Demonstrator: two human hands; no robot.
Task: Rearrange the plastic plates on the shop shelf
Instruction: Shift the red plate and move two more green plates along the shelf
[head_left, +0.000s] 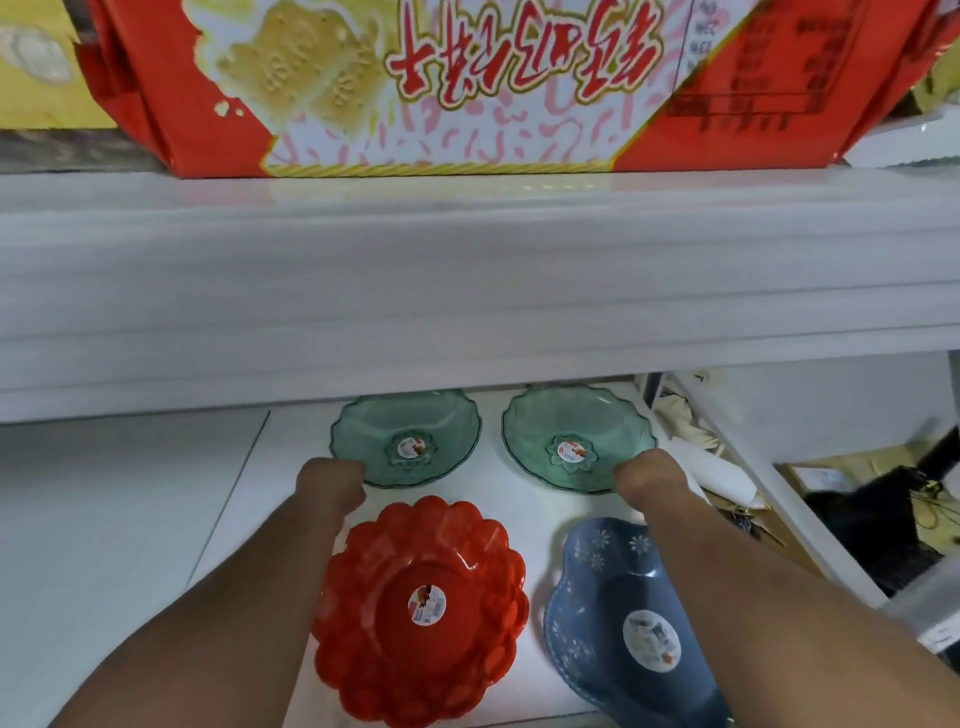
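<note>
Both hands reach in under the upper shelf; the left hand (330, 480) looks curled on the near-left edge of the left green plate (406, 437); the right hand (652, 478) looks curled on the near-right edge of the right green plate (577, 439); I cannot tell how tight the fingers are, as they are hidden. I think this is the step of taking hold of the two back plates. Next they must lift or slide out, low under the shelf above. Just behind the left wrist sits the red plate (421, 608); under the right arm lies the blue plate (631, 618). The white shelf (524, 509) is smooth; a red box (415, 83) sits up top.
</note>
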